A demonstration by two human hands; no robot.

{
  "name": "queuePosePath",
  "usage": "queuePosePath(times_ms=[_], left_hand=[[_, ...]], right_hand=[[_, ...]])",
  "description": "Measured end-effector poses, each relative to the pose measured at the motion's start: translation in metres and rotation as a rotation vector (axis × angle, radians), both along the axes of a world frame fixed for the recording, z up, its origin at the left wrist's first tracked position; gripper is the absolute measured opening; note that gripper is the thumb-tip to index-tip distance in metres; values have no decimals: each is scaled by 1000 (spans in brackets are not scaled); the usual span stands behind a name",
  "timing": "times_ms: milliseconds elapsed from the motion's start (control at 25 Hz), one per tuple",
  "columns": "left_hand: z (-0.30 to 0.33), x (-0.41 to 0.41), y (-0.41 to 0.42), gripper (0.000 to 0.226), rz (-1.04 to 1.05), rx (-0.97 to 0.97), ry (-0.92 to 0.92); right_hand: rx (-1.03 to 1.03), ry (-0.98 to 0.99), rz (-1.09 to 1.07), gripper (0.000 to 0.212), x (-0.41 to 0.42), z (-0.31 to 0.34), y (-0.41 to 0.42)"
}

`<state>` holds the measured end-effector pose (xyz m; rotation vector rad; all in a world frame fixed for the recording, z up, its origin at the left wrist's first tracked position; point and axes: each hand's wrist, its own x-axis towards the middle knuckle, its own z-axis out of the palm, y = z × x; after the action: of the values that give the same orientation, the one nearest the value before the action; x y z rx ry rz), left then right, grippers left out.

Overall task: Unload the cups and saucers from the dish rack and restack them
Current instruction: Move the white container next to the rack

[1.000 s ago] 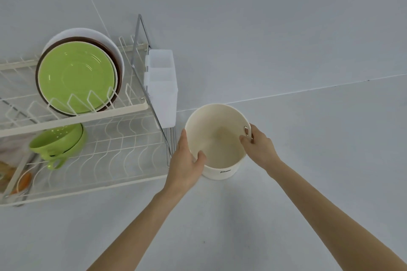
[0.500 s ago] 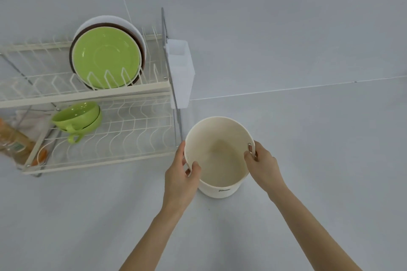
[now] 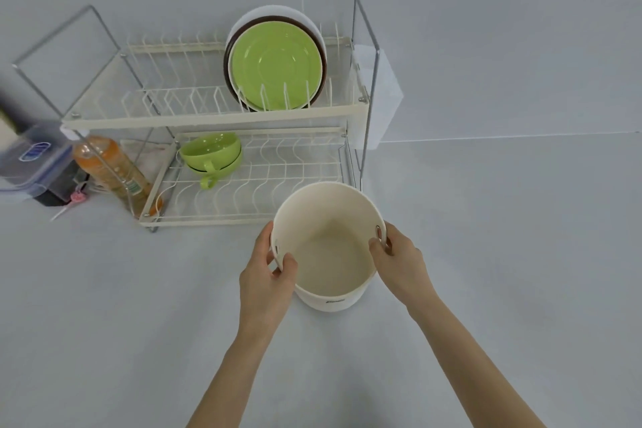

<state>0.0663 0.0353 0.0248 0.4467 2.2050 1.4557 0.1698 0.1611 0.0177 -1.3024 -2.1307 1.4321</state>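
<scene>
Cups (image 3: pixel 211 153) and saucers (image 3: pixel 276 71) all sit in the dish rack (image 3: pixel 215 120), so the unloading looks barely begun. Two green cups nest on the lower tier, left of centre. On the upper tier a green saucer stands upright in front of a brown one and a white one, though how many are behind is hard to tell. Both hands are closed on a cream bucket (image 3: pixel 330 254) on the surface (image 3: pixel 486 254) just in front of the rack: left hand (image 3: pixel 267 274) pinches the near-left rim, right hand (image 3: pixel 399 257) grips the right rim at its handle hole. Bucket is empty; nothing restacked yet.
</scene>
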Motion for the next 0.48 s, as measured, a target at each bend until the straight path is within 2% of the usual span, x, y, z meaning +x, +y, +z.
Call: queuePosePath(times_ms=[240, 360, 480], left_hand=[[-5, -34, -23, 49, 35, -3, 8], [-13, -47, -26, 48, 42, 21, -19], [-19, -56, -29, 45, 32, 40, -16]], right_hand=[[-11, 3, 11, 13, -39, -11, -19], [-10, 2, -21, 26, -53, -17, -23], [-5, -14, -47, 20, -56, -20, -25]])
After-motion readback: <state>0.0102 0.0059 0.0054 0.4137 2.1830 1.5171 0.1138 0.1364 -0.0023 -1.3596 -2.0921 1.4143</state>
